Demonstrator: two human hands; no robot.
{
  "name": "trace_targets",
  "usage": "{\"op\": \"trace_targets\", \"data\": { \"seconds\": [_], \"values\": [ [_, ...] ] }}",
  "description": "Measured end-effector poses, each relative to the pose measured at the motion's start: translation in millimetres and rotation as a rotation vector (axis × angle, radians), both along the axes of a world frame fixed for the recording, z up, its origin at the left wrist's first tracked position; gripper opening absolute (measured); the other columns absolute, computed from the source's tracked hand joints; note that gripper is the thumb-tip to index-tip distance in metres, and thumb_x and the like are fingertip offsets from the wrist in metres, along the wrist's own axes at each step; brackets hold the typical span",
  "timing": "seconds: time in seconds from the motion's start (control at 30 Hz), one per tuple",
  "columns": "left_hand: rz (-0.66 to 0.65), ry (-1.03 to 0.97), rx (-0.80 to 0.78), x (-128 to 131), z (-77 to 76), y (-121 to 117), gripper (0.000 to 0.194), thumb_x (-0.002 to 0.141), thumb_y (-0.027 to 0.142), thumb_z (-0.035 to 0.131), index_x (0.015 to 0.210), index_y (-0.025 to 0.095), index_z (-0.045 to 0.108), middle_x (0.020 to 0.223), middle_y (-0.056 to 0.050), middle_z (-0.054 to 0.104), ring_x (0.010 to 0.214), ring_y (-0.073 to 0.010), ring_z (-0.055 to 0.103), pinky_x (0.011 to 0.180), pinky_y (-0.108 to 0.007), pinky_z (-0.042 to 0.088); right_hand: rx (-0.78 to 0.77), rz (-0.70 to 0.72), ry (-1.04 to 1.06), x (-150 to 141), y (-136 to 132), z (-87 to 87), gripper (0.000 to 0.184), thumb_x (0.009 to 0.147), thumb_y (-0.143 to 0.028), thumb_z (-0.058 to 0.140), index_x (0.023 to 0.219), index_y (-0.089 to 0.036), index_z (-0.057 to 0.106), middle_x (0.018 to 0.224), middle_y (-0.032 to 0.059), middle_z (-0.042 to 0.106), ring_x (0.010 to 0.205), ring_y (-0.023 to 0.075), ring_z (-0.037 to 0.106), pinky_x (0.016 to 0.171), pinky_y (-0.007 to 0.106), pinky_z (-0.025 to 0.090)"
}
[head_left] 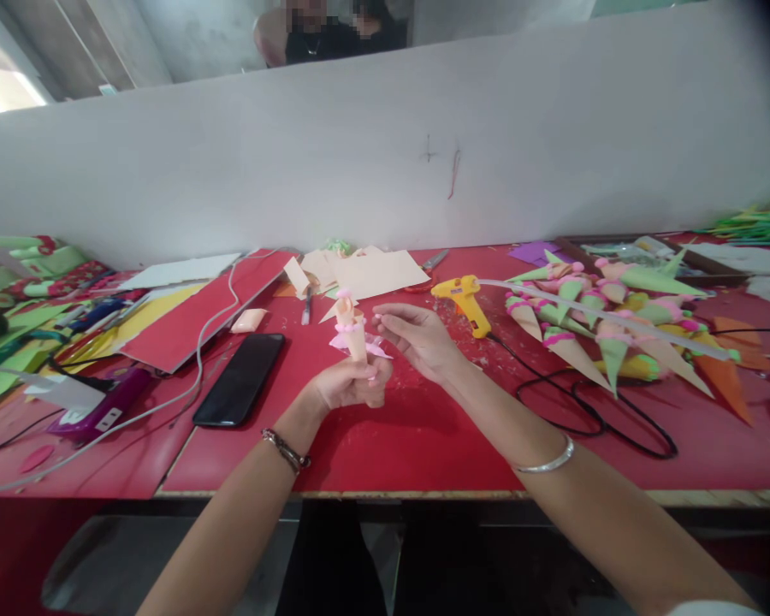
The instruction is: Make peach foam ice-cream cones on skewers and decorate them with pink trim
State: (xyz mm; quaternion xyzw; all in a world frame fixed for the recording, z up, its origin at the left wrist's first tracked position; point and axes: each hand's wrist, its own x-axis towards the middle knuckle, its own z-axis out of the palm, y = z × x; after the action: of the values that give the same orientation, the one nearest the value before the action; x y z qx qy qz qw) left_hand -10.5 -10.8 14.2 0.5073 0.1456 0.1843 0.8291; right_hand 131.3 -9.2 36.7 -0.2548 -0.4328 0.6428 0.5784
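Observation:
A small cream cone figure (pixel 355 340) with pink wavy trim stands upright in my left hand (pixel 358 385), whose fingers wrap round its lower part. A pink piece (pixel 377 349) sticks out beside the cone, just above the fist. Close on its right, my right hand (pixel 417 339) has thumb and forefinger pinched together, apart from the cone. A tiny pink spot shows at those fingertips; I cannot tell whether it is a small piece or a nail. Beyond the right hand a yellow glue gun (pixel 467 301) lies on the red table (pixel 423 453).
Finished-looking cone figures (pixel 609 316) are heaped at the right, crossed by a long clear stick. Black phone (pixel 240 379), purple power strip (pixel 106 412) and white cable lie left. Cream sheets (pixel 378 278), a craft knife (pixel 306 306) and scissors (pixel 435 260) lie behind, before a white partition (pixel 334 162).

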Motion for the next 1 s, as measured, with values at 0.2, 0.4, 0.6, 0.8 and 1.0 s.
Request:
{"op": "trace_targets", "data": {
  "seconds": [0.2,0.4,0.6,0.8,1.0],
  "values": [
    [-0.008,0.028,0.023,-0.8,-1.0,-1.1,0.038,0.058,0.044,0.066,0.05,0.015,0.042,0.036,0.009,0.021,0.032,-0.0029,0.019,0.038,-0.02,0.018,0.05,0.03,-0.021,-1.3,-0.7,-3.5,0.015,0.057,-0.025,0.071,0.071,-0.021,0.066,0.071,-0.0024,0.064,0.064,0.0077,0.056,0.063,0.023,0.045],
    [-0.017,0.042,0.042,-1.8,-0.5,-2.1,0.037,0.059,0.042,0.066,0.052,0.014,0.043,0.041,0.007,0.029,0.036,-0.004,0.028,0.039,-0.02,0.02,0.142,0.042,-0.094,-3.1,-1.7,-6.0,0.013,0.061,-0.025,0.069,0.072,-0.021,0.064,0.069,-0.0039,0.061,0.063,0.0069,0.053,0.058,0.02,0.042],
    [-0.038,0.056,0.058,-0.7,-0.3,-1.4,0.038,0.059,0.043,0.065,0.051,0.015,0.041,0.038,0.008,0.026,0.033,-0.0027,0.022,0.037,-0.02,0.015,0.236,0.023,-0.14,-3.8,-4.0,-2.3,0.011,0.063,-0.025,0.067,0.07,-0.02,0.06,0.066,-0.0045,0.056,0.06,0.0066,0.049,0.056,0.021,0.04],
    [-0.076,0.129,-0.012,0.4,1.6,-0.5,0.033,0.062,0.039,0.065,0.055,0.015,0.043,0.039,0.009,0.024,0.033,-0.0019,0.018,0.036,-0.019,0.012,0.287,0.004,-0.202,-3.6,-6.2,0.0,0.012,0.064,-0.027,0.066,0.068,-0.02,0.057,0.063,-0.0045,0.053,0.057,0.0069,0.046,0.052,0.021,0.037],
    [-0.086,0.178,-0.051,1.4,0.4,1.0,0.03,0.064,0.035,0.064,0.059,0.014,0.043,0.041,0.01,0.023,0.033,-0.001,0.016,0.036,-0.017,0.012,0.358,-0.042,-0.294,-4.4,-7.1,-0.1,0.016,0.063,-0.03,0.066,0.068,-0.019,0.055,0.069,-0.0028,0.05,0.065,0.0087,0.045,0.058,0.021,0.037]
  ]
}}
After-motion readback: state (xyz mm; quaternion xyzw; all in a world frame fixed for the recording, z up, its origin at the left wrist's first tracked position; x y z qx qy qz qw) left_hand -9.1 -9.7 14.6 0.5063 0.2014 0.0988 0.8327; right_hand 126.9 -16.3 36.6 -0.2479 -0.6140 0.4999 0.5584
